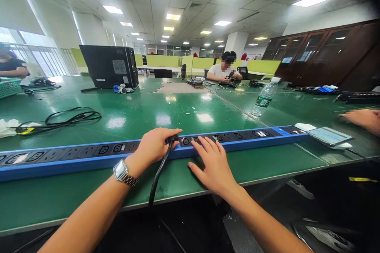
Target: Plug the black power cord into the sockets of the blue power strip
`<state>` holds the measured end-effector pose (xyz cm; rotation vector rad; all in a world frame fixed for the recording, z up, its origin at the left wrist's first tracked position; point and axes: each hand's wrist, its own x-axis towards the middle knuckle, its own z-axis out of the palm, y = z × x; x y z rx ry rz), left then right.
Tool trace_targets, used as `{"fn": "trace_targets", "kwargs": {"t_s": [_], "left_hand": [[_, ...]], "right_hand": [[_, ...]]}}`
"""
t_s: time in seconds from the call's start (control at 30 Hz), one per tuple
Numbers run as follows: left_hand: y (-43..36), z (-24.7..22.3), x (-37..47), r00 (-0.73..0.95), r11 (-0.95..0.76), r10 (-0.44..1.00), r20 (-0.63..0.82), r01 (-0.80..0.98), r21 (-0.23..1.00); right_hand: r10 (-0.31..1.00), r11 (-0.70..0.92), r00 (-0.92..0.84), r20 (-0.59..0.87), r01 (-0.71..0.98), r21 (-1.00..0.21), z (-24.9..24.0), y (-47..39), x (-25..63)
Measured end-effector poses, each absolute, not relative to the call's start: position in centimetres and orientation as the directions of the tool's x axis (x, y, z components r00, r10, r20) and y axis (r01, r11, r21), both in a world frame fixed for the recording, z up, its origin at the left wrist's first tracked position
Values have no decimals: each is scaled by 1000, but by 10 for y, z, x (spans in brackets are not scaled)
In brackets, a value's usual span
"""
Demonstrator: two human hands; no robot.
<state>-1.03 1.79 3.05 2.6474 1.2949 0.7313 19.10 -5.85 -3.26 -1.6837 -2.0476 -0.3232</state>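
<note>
A long blue power strip (89,163) with black sockets lies along the near side of the green table. My left hand (152,144) grips a black plug (173,139) at the middle of the strip, thumb and fingers closed round it. From the plug a thick black cable (158,174) hangs over the table edge. Whether the plug is seated in a socket is hidden by the fingers. Just to the right, my right hand (212,164) rests on the strip with fingers spread over the sockets, holding nothing.
A plastic bottle (263,99) stands beyond the strip. At its right end lies a tablet (330,136), near another person's hand (363,119). A black computer case (109,67) and a coiled black cable (71,116) are on the left. Another person (224,72) sits across the table (142,110).
</note>
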Motion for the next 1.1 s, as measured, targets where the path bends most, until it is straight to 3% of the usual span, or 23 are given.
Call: {"fn": "trace_targets", "kwargs": {"t_s": [0.13, 0.27, 0.4, 0.6, 0.93, 1.1], "left_hand": [[15, 30, -7, 435, -557, 816, 381, 767, 318], [18, 27, -11, 502, -632, 773, 387, 662, 404], [24, 21, -18, 572, -720, 694, 436, 561, 409], [29, 12, -20, 532, -731, 681, 503, 528, 432], [25, 16, -20, 545, -727, 686, 482, 546, 417], [26, 20, -21, 572, -722, 691, 442, 504, 475]], "right_hand": [[864, 220, -139, 485, 969, -114, -32, -58, 191], [861, 225, -142, 489, 968, -115, -32, -58, 191], [858, 227, -143, 493, 967, -114, -33, -58, 191], [856, 225, -142, 496, 968, -112, -33, -58, 191], [844, 245, -149, 516, 962, -124, -32, -59, 191], [848, 242, -147, 509, 962, -126, -32, -59, 191]]}}
